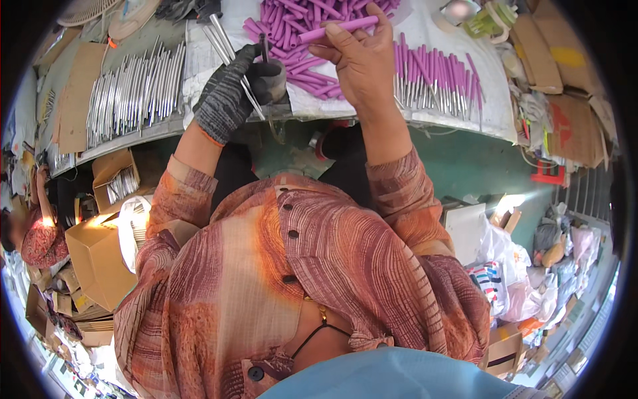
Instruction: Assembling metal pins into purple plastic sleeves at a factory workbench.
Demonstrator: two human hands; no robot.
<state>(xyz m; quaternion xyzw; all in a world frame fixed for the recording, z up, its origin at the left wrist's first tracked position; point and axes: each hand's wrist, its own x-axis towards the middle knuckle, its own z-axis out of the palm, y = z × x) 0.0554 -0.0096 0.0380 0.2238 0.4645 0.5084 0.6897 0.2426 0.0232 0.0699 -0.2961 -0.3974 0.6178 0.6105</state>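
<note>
My left hand (pixel 229 93), in a dark grey knitted glove, is closed around a few thin silver metal rods (pixel 219 38) that slant up and to the left. Beside its fingertips stands a dark upright peg (pixel 264 52) on a grey rounded fixture (pixel 272 83) at the table edge. My bare right hand (pixel 365 63) pinches a purple tube (pixel 316 34) between thumb and fingers, held almost level above a heap of similar purple tubes (pixel 292 56). To the right lies a row of silver rods with purple sleeves (pixel 442 73).
Bare silver rods (pixel 136 90) lie side by side on the table's left part. White cloth (pixel 495 100) covers its right part. Cardboard boxes (pixel 96 249) stand at lower left, near another person's sleeve (pixel 45 239). Plastic bags (pixel 508 259) lie at right. A green container (pixel 488 20) sits at far right.
</note>
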